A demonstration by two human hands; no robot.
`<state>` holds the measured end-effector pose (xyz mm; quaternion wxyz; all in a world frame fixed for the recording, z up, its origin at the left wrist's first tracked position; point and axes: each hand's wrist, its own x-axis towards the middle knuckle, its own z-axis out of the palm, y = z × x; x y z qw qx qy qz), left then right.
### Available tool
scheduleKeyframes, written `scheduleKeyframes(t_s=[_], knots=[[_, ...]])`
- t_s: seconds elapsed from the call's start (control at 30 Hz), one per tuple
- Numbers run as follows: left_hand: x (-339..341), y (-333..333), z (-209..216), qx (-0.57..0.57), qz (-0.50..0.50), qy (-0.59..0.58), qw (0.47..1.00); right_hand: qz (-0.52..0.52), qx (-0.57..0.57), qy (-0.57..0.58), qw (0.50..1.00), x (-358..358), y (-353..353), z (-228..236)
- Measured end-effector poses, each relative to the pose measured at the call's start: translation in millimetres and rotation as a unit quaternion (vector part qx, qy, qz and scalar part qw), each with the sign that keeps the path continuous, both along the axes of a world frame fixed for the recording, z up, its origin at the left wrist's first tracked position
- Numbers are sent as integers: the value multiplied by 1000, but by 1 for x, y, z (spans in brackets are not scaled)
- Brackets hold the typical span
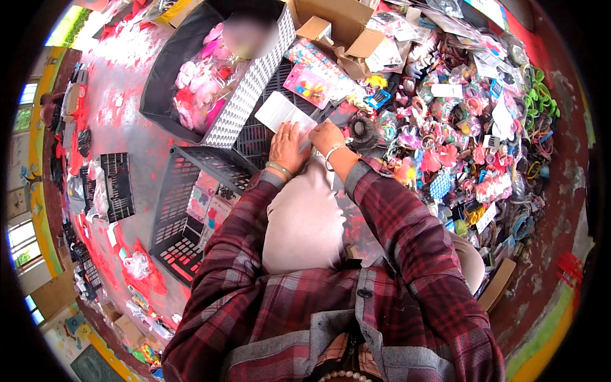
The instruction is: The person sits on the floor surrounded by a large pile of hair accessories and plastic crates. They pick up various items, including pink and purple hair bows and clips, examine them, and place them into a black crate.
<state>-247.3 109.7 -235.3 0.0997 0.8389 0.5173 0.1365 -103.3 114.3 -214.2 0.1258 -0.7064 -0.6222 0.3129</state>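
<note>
A flat white packet (284, 112), partly see-through near the fingers, lies on an upturned black plastic crate (253, 141) before my knees. My left hand (289, 151) rests on its lower part, fingers stretched out flat. Beside it, my right hand (327, 138) is closed in a pinch at the packet's right edge; its fingertips are partly hidden. Just beyond the packet lies a pink card with colourful balloon-like shapes (309, 86). A dark fuzzy ring (364, 131), perhaps a hair tie, sits right of my right hand.
A large pile of hair accessories and small packaged goods (439, 153) spreads to the right. At far left stands a black fabric bin (159, 95) with bagged pink items. A grey slatted crate (167, 210) holds cards by my left arm. An open cardboard box (337, 13) stands behind.
</note>
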Motion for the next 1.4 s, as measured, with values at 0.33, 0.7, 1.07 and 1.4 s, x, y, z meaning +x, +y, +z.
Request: scheduleKeyframes(t_s=[0.33, 0.7, 1.07, 1.4], knots=[[3, 7, -11, -48, 102, 19, 993, -14, -5, 27, 1000, 1, -8, -14], [7, 13, -15, -49, 91, 46, 994, 12, 33, 45, 998, 23, -27, -63], [-4, 36, -22, -52, 169, 66, 982, 166, 6, 10, 986, 50, -30, -58], [-16, 27, -19, -53, 83, 54, 994, -107, -159, 314, 930, 122, -85, 15]])
